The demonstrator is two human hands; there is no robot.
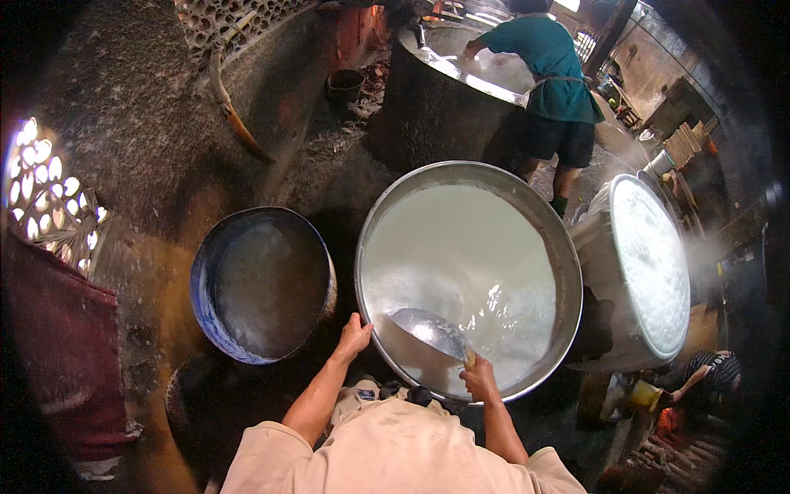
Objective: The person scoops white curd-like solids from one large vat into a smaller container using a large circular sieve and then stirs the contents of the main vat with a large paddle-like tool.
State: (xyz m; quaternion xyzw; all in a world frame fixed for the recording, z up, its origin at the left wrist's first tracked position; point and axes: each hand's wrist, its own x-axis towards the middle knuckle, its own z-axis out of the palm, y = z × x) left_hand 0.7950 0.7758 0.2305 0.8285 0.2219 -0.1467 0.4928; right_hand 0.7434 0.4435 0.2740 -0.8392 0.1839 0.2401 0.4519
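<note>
Right in front of me stands a wide round metal vat (368, 247), holding smooth, milky white liquid. My left hand (355, 336) is closed on the vat's near-left rim. My right hand (480, 379) is wrapped round the short, light brown handle of a large metal ladle (428, 331), over the near side of the vat. The ladle's broad, shiny bowl points left, at the liquid's surface; I cannot tell how much of it is dipped in.
A blue-rimmed tub (202, 309) of murky liquid stands at left. At right is a pale vat (594, 247) full of white froth, with steam around it. A co-worker in a teal shirt (535, 62) leans over a big dark vat (428, 107). Another person (712, 370) is near a fire, lower right.
</note>
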